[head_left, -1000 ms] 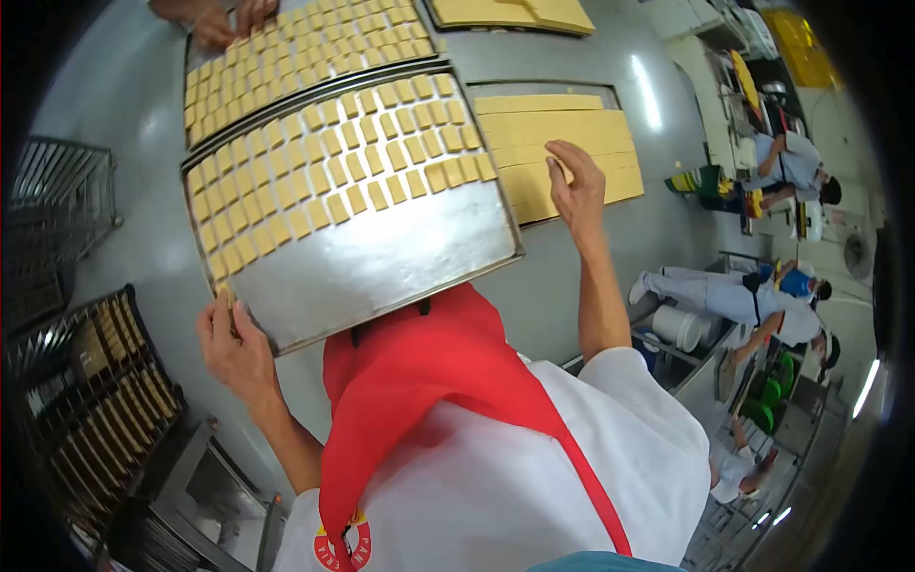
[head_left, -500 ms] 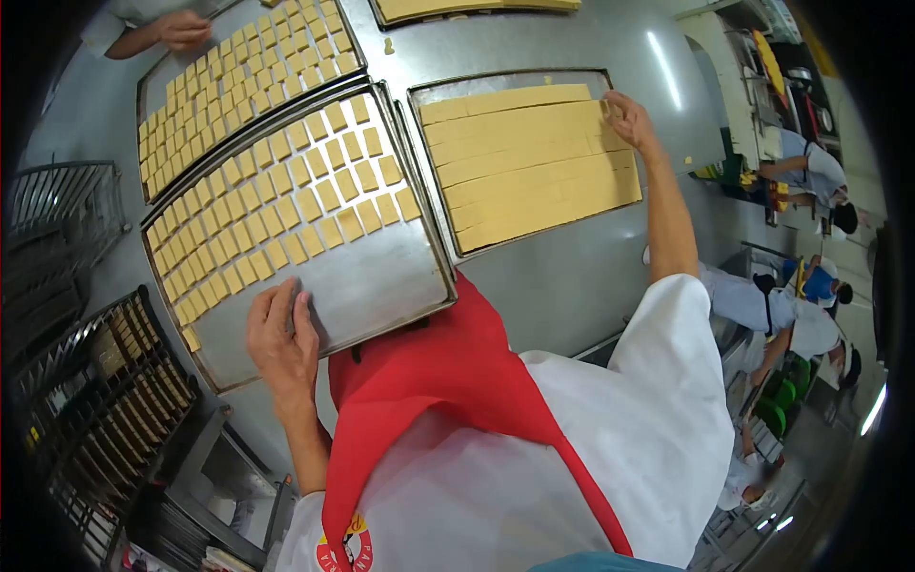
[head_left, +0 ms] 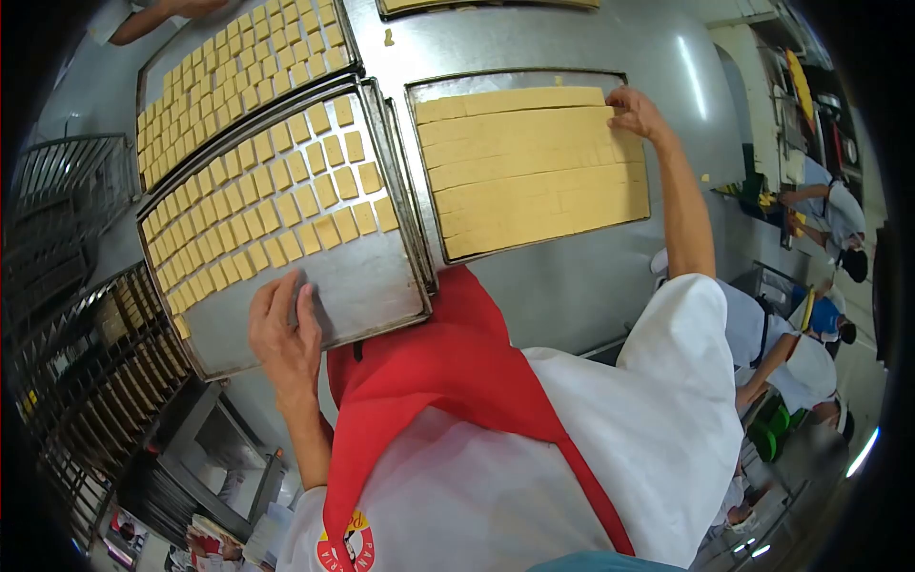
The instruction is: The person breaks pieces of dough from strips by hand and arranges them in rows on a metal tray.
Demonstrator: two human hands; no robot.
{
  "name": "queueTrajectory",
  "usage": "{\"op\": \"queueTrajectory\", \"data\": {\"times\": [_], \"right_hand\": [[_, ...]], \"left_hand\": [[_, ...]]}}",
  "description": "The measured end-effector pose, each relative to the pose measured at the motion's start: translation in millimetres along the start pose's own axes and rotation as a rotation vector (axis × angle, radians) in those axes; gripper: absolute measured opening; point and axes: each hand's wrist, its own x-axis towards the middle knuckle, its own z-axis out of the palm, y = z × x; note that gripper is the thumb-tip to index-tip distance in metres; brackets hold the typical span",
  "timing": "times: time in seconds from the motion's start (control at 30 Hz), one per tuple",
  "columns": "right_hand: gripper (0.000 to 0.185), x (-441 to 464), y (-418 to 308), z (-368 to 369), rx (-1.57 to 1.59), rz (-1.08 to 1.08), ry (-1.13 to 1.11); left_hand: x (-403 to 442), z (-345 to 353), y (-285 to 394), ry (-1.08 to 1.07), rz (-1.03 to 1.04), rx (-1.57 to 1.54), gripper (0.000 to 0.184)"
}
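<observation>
My left hand (head_left: 289,329) hovers over or rests on the bare lower part of a metal tray (head_left: 367,276), its fingers apart and holding nothing that I can see. Rows of small yellow dough pieces (head_left: 276,210) cover the upper part of that tray. My right hand (head_left: 637,112) is at the upper right corner of a second tray (head_left: 534,76), which bears a yellow dough slab (head_left: 524,143) cut into long strips. Its thumb and fingertips come together at the slab's end; whatever lies between them is too small to make out.
Another tray of pieces (head_left: 248,57) adjoins at the upper left, with a co-worker's hand (head_left: 195,8) beyond it. A further tray (head_left: 486,8) shows at the top edge. A rack (head_left: 124,362) stands at lower left. Other people (head_left: 791,353) are at the right.
My right hand has moved out to the slab's upper right end. My left hand has shifted from the tray's lower left corner to over its bare part, now without a visible piece.
</observation>
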Motion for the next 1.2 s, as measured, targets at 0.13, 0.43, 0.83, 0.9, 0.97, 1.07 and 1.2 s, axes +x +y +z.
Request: {"op": "queueTrajectory", "data": {"times": [0.13, 0.43, 0.83, 0.9, 0.97, 1.07, 1.2], "right_hand": [[0.031, 3.2, -7.9, -7.5, -0.075, 0.070, -0.088], [0.025, -55.6, -71.1, -19.8, 0.568, 0.170, 0.336], [0.037, -147.8, -512.7, 107.1, 0.671, -0.401, -0.277], [0.037, -151.2, -550.5, 131.8, 0.430, -0.335, -0.274], [0.037, -158.2, -558.7, 155.1, 0.484, -0.266, -0.212], [0.038, -168.3, -561.8, 160.5, 0.486, -0.167, -0.100], [0.047, -179.6, -571.4, 145.7, 0.314, -0.046, 0.032]], "left_hand": [[-1.5, -2.3, -5.8, 0.007, 0.005, -0.010, 0.021], [-2.1, -17.6, -50.7, 0.005, 0.098, -0.033, 0.022], [-10.5, -70.3, -153.9, 0.048, 0.255, -0.204, 0.021], [-15.9, -81.5, -170.8, 0.047, 0.274, -0.219, 0.022], [-21.7, -93.1, -187.0, 0.005, 0.288, -0.213, 0.021], [-30.1, -101.4, -210.4, -0.010, 0.319, -0.265, 0.020], [-36.6, -106.5, -221.4, -0.015, 0.333, -0.343, 0.021]]}}
